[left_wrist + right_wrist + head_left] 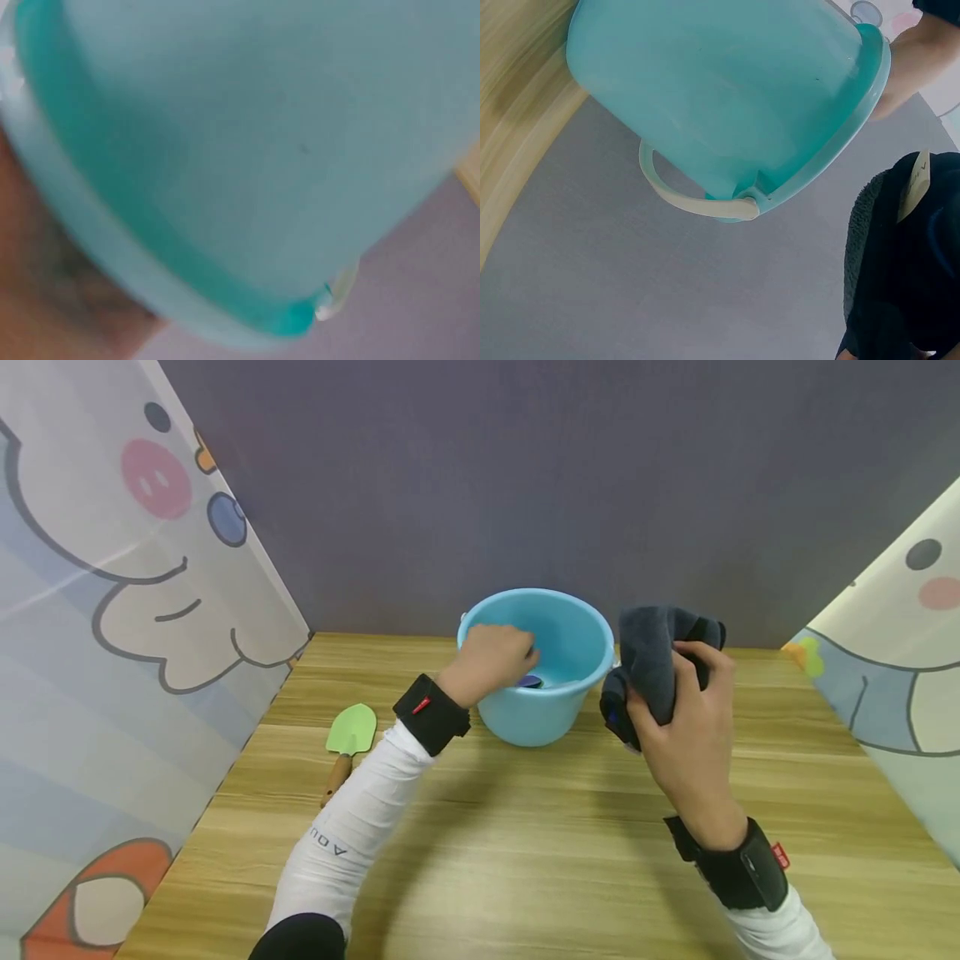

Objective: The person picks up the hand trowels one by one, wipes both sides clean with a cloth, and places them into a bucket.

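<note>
A light blue bucket point(528, 718) stands upright on the wooden table. My left hand point(487, 662) reaches over its near left rim, its fingers bent down and mostly hidden; whether they hold anything cannot be seen. Beside that hand, a small purple thing point(529, 682) shows inside the bucket. My right hand point(693, 739) grips a bunched dark grey cloth point(651, 652) in the air to the right of the bucket. A pale label point(915, 186) shows on the cloth's dark side in the right wrist view.
On the table point(525, 877) left of the bucket lies a small trowel point(351, 731) with a green blade and wooden handle, partly behind my left forearm. A dark grey wall point(525, 477) rises behind. Cartoon-printed panels point(97, 635) flank both sides.
</note>
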Demonstrator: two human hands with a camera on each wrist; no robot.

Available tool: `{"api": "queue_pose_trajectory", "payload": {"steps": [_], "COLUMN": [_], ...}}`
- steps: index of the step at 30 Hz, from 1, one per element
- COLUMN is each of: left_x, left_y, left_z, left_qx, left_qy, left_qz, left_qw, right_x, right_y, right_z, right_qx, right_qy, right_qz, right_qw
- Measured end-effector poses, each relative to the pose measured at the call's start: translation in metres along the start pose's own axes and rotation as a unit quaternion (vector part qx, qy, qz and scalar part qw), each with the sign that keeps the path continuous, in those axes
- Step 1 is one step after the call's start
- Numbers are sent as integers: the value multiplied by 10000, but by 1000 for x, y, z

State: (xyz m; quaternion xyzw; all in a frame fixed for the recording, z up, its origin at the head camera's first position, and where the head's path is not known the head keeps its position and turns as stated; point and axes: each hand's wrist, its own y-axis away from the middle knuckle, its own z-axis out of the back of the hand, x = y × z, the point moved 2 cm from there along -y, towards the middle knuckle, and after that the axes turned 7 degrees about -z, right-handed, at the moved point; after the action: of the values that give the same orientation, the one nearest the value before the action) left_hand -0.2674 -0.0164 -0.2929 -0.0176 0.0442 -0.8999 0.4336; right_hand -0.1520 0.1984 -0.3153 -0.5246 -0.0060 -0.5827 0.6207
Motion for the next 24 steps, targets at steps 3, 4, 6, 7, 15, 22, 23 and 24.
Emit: {"api": "queue_pose_trajectory", "payload": {"steps": [3, 4, 6, 7, 15, 22, 23, 24], "left_x": [1, 2, 5, 8, 39, 72, 77, 81], "left_y": [17, 24, 39, 46, 119, 189, 198, 206], "left_z": [5, 7, 9, 10, -20, -55, -59, -63], "left_qx": [-804, -1022, -1360, -1492, -1919, -1302, -1043, -764], "left_qy": [-148, -158, -79, -12, -194, -510, -434, -378], "left_qz": [-31, 11, 173, 282, 1247, 2143, 2315, 2461], "left_qw": [9967, 9946, 9905, 9884, 9733, 9667, 9663, 9655], "right_x": [0, 0, 0, 0, 0, 0, 0, -1], "right_y": [1, 1, 1, 1, 4, 3, 3, 2], "right_z": [-1, -1, -2, -2, -3, -3, -3, -3], "right_qx": [47, 74, 125, 152, 269, 243, 247, 262], "right_qy": [-12, -15, -23, -29, -57, -65, -45, -16], "right_qz": [2, -5, 6, 9, 31, 137, 133, 125], "right_qw": [10000, 10000, 9999, 9999, 9996, 9996, 9996, 9996]}}
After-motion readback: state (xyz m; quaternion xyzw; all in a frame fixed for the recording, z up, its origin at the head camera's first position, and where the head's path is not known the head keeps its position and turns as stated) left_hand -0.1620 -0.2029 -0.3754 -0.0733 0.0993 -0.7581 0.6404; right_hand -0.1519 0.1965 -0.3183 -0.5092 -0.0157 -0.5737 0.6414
